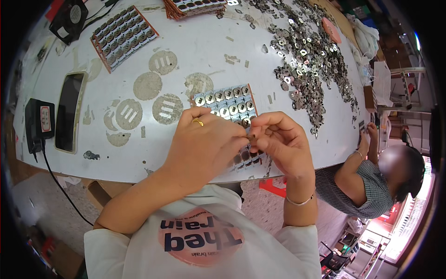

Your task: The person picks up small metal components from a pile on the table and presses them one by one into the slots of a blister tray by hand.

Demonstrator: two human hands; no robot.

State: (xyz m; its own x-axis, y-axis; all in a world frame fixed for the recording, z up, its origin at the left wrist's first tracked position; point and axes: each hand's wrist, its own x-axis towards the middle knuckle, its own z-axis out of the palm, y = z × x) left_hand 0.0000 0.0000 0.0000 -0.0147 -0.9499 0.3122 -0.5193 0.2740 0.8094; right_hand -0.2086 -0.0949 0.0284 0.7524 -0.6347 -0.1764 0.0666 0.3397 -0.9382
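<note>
Above the near end of a panel of small boards (pixel 225 97) my two hands meet at the fingertips. My left hand (pixel 202 142), with a yellow ring, has its fingers closed and partly covers the panel. My right hand (pixel 284 144), thumb and forefinger pinched together, wears a bangle on its wrist. A tiny dark piece shows between the fingertips, too small to name. Round metal discs with dark centres sit in rows on the panel's far part; its near rows look darker and are partly hidden beneath my hands.
A wide heap of loose metal pieces (pixel 304 65) spreads over the table's right side. Another filled panel (pixel 124 38) lies far left, and a stack of panels (pixel 194 6) at the back. A phone (pixel 70 111) and black power adapter (pixel 39 125) lie left. Another person (pixel 364 179) works at the right edge.
</note>
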